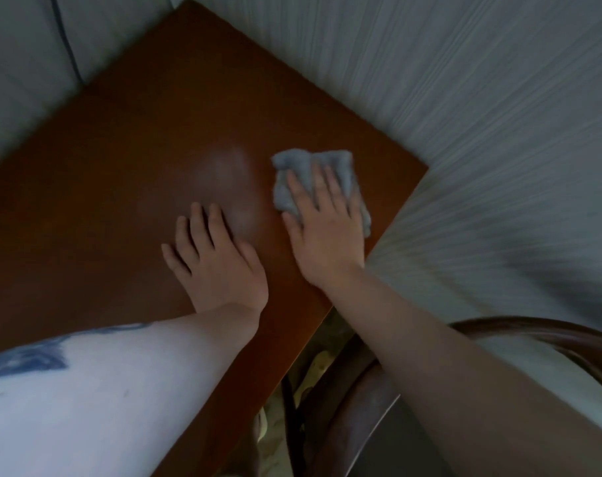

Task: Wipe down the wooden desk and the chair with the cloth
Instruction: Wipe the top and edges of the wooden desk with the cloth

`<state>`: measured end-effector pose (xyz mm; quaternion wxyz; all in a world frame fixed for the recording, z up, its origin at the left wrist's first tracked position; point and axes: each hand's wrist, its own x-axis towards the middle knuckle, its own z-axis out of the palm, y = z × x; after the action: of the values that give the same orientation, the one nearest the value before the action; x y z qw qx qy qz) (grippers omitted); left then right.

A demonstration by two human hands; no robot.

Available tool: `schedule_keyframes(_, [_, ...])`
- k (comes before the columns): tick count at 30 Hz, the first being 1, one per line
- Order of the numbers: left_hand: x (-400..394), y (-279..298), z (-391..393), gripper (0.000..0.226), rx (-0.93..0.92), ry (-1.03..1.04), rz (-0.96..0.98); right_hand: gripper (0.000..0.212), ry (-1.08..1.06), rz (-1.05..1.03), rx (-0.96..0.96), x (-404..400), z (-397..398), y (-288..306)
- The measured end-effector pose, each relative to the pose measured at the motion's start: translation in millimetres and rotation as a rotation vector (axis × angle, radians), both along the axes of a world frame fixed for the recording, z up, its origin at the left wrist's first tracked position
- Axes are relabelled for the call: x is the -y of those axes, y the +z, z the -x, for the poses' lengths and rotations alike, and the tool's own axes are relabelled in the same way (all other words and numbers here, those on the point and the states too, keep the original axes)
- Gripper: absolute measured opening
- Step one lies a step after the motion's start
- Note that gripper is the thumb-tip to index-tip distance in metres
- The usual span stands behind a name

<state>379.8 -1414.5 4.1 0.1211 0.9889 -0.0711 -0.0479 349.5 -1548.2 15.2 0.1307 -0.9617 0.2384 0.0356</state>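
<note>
Chair (550, 339) back curves at the desk's (127, 160) near right corner. Left hand (220, 259) flat on the desk by its near edge, fingers straight, holding nothing. Right hand (327, 228) beside it, fingers straight, pressing the cloth (292, 166) down near the right edge.

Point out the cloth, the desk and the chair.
cloth (294, 163): head view, on its bare upper left corner.
desk (120, 160): head view, on the bare wooden top.
chair (550, 333): head view, on the curved wooden backrest.
</note>
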Motion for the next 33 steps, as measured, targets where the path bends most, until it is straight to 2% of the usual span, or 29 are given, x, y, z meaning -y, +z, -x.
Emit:
schedule_keyframes(2, [0.4,0.8,-0.3,0.058,-0.008,-0.004,-0.004,0.056,0.245,-0.003,-0.006,22.7,-15.5,1.9])
schedule_keyframes(3, [0.4,0.3,-0.5,0.056,-0.014,-0.006,-0.007,0.056,0.236,0.002,-0.016,40.1,-19.8,-0.4])
schedule_keyframes(5, [-0.7,0.8,-0.3,0.055,-0.027,-0.006,-0.015,0.057,-0.055,0.027,-0.012,69.7,-15.0,-3.9])
schedule_keyframes(7, [-1.4,1.1,0.1,0.056,-0.026,-0.009,-0.028,0.057,-0.385,0.057,-0.005,65.2,-2.4,-7.2])
schedule_keyframes(8, [-1.3,1.0,0.0,0.056,-0.027,-0.012,-0.033,0.057,-0.445,0.049,-0.021,49.6,1.2,-6.8])
schedule_keyframes(9, [-1.6,0.2,0.1,0.056,-0.028,-0.012,-0.032,0.058,-0.404,0.032,-0.033,30.1,3.1,-4.2])
schedule_keyframes(10, [-1.5,-0.1,0.0,0.055,-0.025,-0.009,-0.024,0.058,-0.264,0.010,-0.027,12.7,3.0,-1.0])
schedule_keyframes(13, [-0.3,-0.3,-0.1,0.055,-0.014,0.002,0.001,0.055,0.260,-0.033,-0.005,1.1,8.8,5.0])
schedule_keyframes(14, [-0.4,-0.1,-0.1,0.055,-0.013,0.006,0.002,0.054,0.277,-0.039,-0.002,14.7,10.9,2.8])
schedule_keyframes(15, [-0.8,-0.3,-0.4,0.055,-0.012,0.004,-0.002,0.054,0.176,-0.029,0.014,28.8,14.1,-0.5])
schedule_keyframes(18, [-1.2,-1.1,-0.4,0.055,-0.011,-0.009,-0.020,0.056,-0.350,0.029,0.038,30.1,28.3,-7.3])
schedule_keyframes(19, [-1.1,-1.3,-0.4,0.055,-0.012,-0.010,-0.020,0.056,-0.363,0.044,0.031,13.3,28.1,-8.3])
schedule_keyframes(20, [-0.7,-1.6,-0.6,0.055,-0.011,-0.009,-0.018,0.057,-0.255,0.041,0.036,-5.6,25.8,-6.9])
schedule_keyframes(23, [-0.5,-2.8,-1.1,0.055,-0.001,0.001,-0.006,0.054,0.321,-0.030,0.037,-23.8,12.3,0.1])
schedule_keyframes(24, [-0.8,-2.8,-1.2,0.055,-0.006,0.001,-0.006,0.053,0.389,-0.036,0.013,-11.5,5.6,0.9])
schedule_keyframes(25, [-1.2,-2.5,-1.3,0.054,-0.012,-0.002,-0.007,0.054,0.352,-0.035,-0.009,3.4,1.0,0.2])
schedule_keyframes(27, [-1.7,-1.2,-1.3,0.055,-0.016,-0.007,-0.011,0.055,0.027,-0.008,-0.012,29.4,3.5,-5.9])
schedule_keyframes(29, [-2.1,-0.8,-0.7,0.055,-0.015,-0.011,-0.017,0.057,-0.268,0.053,0.014,23.0,19.4,-9.1])
schedule_keyframes(30, [-1.9,-1.7,-0.4,0.055,-0.011,-0.012,-0.019,0.058,-0.303,0.076,0.018,6.5,27.4,-9.0])
schedule_keyframes(31, [-1.9,-2.5,0.0,0.055,-0.003,-0.009,-0.016,0.059,-0.238,0.084,0.013,-14.6,34.5,-8.8])
schedule_keyframes(33, [-1.5,-2.2,-0.5,0.055,0.018,0.009,0.017,0.058,0.062,0.047,0.029,-49.0,41.8,-6.9])
